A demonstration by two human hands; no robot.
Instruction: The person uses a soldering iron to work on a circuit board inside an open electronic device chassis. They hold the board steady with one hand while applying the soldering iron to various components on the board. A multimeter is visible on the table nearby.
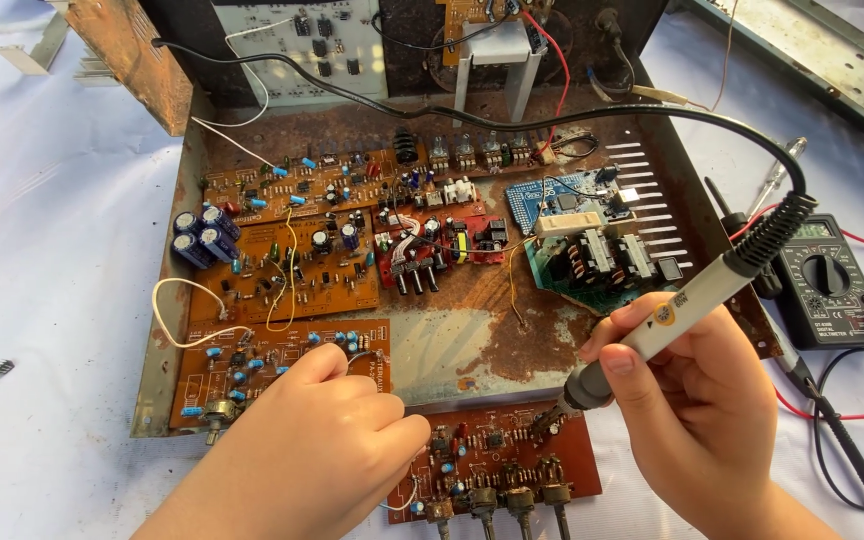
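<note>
My right hand grips a white soldering iron with a black cord, its tip touching the far right corner of a reddish-brown circuit board at the near edge. That board carries several knobbed potentiometers along its front. My left hand rests with fingers curled between this board and an orange circuit board to its left; whether it pinches anything I cannot see.
A rusty open metal chassis holds several more circuit boards, blue capacitors and a transformer board. A black multimeter with red and black leads lies at the right on a white cloth.
</note>
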